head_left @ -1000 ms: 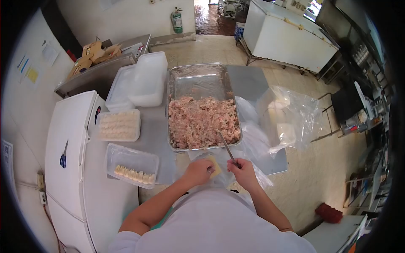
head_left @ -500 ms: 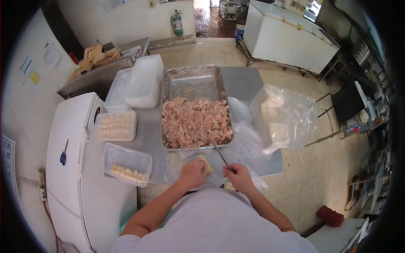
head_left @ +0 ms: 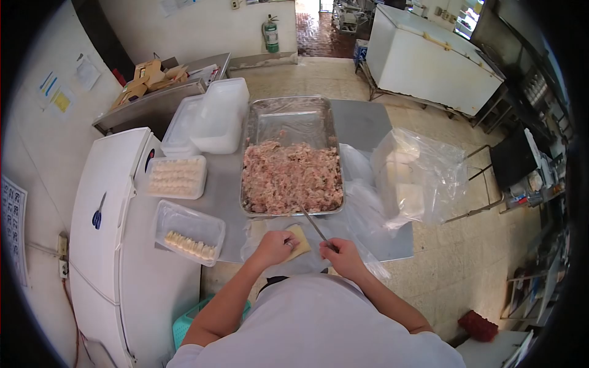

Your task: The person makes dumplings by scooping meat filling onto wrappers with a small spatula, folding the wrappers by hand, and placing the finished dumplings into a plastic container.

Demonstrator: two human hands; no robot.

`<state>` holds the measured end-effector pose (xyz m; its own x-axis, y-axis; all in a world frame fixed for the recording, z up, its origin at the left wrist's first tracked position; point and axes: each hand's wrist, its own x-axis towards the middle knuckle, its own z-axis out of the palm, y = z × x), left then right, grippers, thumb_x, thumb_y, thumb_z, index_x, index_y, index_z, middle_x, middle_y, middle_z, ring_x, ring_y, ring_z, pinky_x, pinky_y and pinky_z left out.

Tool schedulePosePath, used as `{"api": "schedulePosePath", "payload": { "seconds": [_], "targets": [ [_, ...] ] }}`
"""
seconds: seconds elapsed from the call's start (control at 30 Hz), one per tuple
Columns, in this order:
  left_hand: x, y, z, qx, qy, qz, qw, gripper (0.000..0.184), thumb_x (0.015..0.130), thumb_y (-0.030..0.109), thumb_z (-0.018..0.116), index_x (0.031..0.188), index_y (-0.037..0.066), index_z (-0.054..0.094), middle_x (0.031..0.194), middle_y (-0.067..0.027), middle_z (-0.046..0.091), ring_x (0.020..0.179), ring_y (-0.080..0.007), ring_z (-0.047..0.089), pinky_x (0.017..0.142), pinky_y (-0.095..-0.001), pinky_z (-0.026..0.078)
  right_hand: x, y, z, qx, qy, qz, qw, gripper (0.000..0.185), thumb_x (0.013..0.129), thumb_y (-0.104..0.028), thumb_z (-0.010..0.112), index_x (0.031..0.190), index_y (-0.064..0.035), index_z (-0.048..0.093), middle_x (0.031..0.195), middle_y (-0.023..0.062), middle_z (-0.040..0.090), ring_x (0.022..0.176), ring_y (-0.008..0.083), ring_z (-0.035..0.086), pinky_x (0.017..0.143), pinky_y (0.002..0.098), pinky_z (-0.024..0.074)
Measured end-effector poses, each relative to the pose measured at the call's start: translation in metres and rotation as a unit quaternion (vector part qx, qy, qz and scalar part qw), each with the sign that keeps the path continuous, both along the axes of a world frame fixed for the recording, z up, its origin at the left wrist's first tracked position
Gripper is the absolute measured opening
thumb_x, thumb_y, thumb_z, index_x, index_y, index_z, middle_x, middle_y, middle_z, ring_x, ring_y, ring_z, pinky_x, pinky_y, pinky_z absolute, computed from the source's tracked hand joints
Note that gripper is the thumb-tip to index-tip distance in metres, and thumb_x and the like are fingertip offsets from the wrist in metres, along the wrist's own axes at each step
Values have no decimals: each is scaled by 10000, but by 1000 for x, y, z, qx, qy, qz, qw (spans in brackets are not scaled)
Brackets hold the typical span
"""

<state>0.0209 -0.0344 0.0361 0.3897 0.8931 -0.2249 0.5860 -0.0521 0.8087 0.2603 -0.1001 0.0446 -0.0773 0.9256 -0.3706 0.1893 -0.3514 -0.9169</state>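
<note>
In the head view my left hand is closed on a pale yellow square dough wrapper, its fingers curled over one side. My right hand grips the dark handle of a thin metal knife-like utensil. The utensil's tip meets the ground meat filling at the near edge of a large metal tray. Beneath my hands lies clear plastic sheeting. To the left, a plastic container holds a row of filled dumplings.
A fuller dumpling container sits behind the first, with stacked translucent boxes further back. Right of the tray, a plastic bag holds stacks of pale wrappers. A white fridge stands left; a chest freezer stands far right.
The utensil's tip has shifted left along the meat's near edge. More of the wrapper shows beside my left hand. The whole view has moved slightly.
</note>
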Motion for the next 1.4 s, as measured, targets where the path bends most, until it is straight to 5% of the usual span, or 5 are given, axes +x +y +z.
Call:
{"api": "schedulePosePath", "payload": {
  "seconds": [0.27, 0.47, 0.67, 1.17, 1.4],
  "targets": [
    [19, -12, 5, 194, 95, -60, 975, 228, 867, 267, 730, 858, 43, 691, 884, -165, 690, 840, -374, 666, 743, -458, 527, -13, 8, -3, 7, -22, 14, 1000, 265, 942, -189, 667, 1056, 46, 714, 823, 64, 714, 729, 116, 617, 665, 293, 499],
    [8, 1, -11, 64, 91, -55, 992, 223, 789, 235, 779, 859, 51, 674, 904, -159, 674, 877, -379, 660, 748, -469, 527, -20, 10, -12, 9, -9, -17, 1000, 255, 951, -189, 663, 1030, 46, 720, 800, 59, 707, 701, 111, 603, 648, 292, 488],
    [17, -8, 6, 176, 87, -78, 977, 165, 845, 217, 715, 850, 54, 691, 888, -178, 686, 872, -374, 672, 758, -483, 527, -27, 13, -14, -10, -35, -21, 999, 224, 947, -131, 650, 1066, 51, 704, 854, 39, 708, 783, 99, 625, 706, 267, 495],
    [-2, 4, -10, 93, 5, -61, 994, 146, 914, 171, 654, 923, 32, 699, 910, -202, 689, 855, -422, 659, 738, -492, 515, -41, 14, -25, -19, -40, -57, 997, 279, 896, -221, 720, 968, 47, 750, 812, 111, 738, 746, 134, 649, 679, 329, 517],
    [-17, 3, -12, -9, -116, -12, 993, 92, 965, 107, 614, 993, 28, 650, 931, -128, 675, 840, -248, 627, 781, -371, 502, -56, 19, -9, -8, -158, -67, 985, 328, 823, -249, 794, 958, 37, 710, 798, 114, 706, 727, 181, 650, 678, 343, 521]
  ]
}}
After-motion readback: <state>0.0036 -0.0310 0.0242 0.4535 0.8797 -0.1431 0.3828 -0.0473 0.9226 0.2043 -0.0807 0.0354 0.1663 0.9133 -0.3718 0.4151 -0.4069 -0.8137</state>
